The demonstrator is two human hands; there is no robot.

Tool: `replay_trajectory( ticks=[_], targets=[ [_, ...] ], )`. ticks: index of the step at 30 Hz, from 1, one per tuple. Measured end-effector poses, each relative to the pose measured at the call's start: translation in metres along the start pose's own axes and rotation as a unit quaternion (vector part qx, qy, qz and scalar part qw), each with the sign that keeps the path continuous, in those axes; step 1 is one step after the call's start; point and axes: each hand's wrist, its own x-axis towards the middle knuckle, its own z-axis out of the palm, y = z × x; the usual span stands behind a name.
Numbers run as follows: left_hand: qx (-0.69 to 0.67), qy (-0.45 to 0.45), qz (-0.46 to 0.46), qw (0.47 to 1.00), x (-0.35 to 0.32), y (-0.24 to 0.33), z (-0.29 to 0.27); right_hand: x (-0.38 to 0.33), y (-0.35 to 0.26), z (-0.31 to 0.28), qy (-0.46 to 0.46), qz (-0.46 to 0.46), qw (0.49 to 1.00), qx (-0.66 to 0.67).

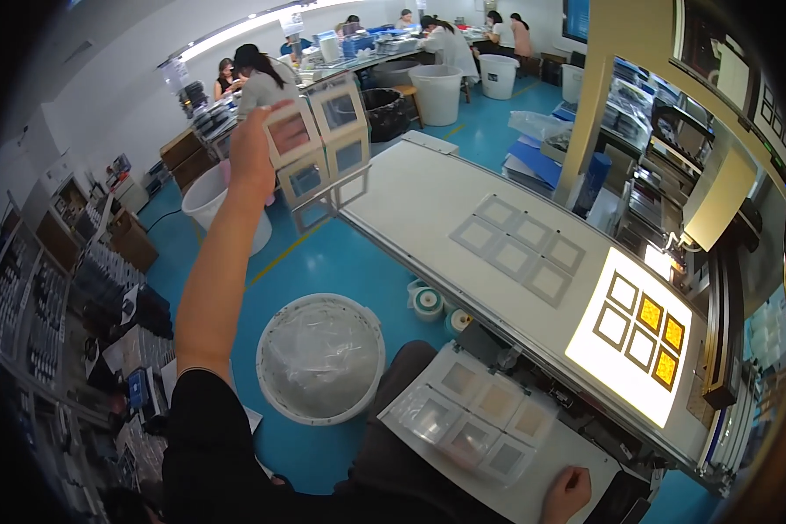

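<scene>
From where I stand, the largest thing is the long pale table (410,192), which runs from far left to near right. Below its near side a white board (576,445) lies beside the seated person, I think to keep work within reach. The round bin (377,345) is on the floor at the left, perhaps so that waste film can be dropped easily. On the right of the table the bright panel (620,375) shows six frames, three of them glowing yellow. The clear sheet (480,419) lies flat on the board, probably for support. The windowed sheet (345,135) is up in the air near the far left table end; the left hand (255,148) grips its left side, which leaves most windows uncovered. The right hand (568,496) rests near the board's edge, curled; whether it hides something small, I cannot tell.
</scene>
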Motion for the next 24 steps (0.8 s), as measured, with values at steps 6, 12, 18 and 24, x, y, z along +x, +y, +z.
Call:
replay_trajectory(
  ticks=[6,12,18,24],
  targets=[
    [-0.136,0.024,-0.072,0.988,0.136,-0.115,-0.041,0.012,-0.003,0.024,0.096,-0.073,0.992,0.037],
    [-0.066,0.100,-0.269,0.956,0.162,-0.304,-0.057,0.007,-0.001,0.024,0.105,-0.027,0.993,0.040],
    [-0.162,0.168,-0.270,0.934,0.155,-0.310,-0.041,0.011,-0.006,0.025,0.104,-0.042,0.993,0.022],
    [-0.151,0.140,-0.258,0.944,0.152,-0.310,-0.045,0.011,-0.007,0.024,0.097,-0.041,0.994,0.024]
  ],
)
